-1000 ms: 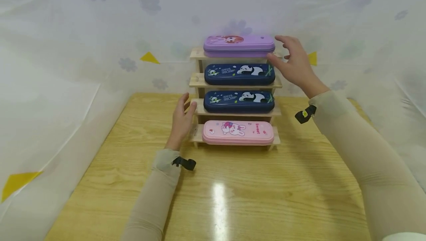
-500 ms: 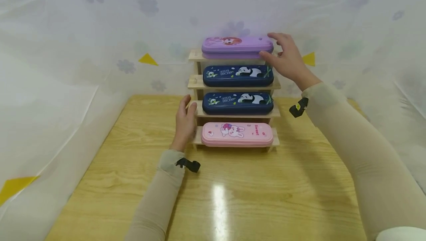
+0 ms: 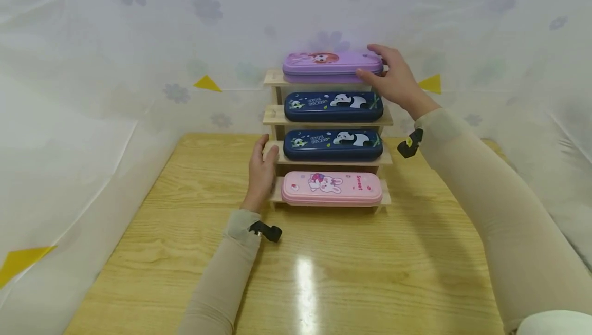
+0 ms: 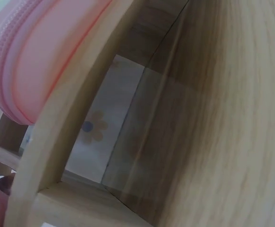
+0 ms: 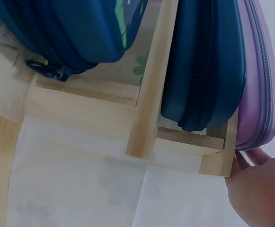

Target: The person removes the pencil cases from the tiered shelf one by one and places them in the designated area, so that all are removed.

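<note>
A purple pencil case (image 3: pixel 333 68) lies on the top step of a light wooden stepped rack (image 3: pixel 274 114). My right hand (image 3: pixel 395 78) is around its right end, thumb on the front side and fingers over the back; the right wrist view shows this hand (image 5: pixel 260 189) close about the case's end (image 5: pixel 253 94). My left hand (image 3: pixel 262 173) is at the rack's left side, fingers fairly straight and thumb at the edge of the second-lowest step. Two navy panda pencil cases, the upper (image 3: pixel 333 107) and lower (image 3: pixel 333 145), fill the middle steps. A pink rabbit pencil case (image 3: pixel 331 188) lies on the lowest.
The rack stands near the back of a wood-grain table (image 3: pixel 347 273). White flower-patterned sheeting (image 3: pixel 139 42) encloses the back and sides. Yellow pieces (image 3: pixel 207 83) show on the sheeting. In the left wrist view, the pink case (image 4: pixel 47 61) overhangs the rack's frame (image 4: pixel 75 90).
My right hand has moved left, from beside the purple pencil case to around its right end. My left hand has come slightly closer to the rack's left side. The pencil cases keep their steps.
</note>
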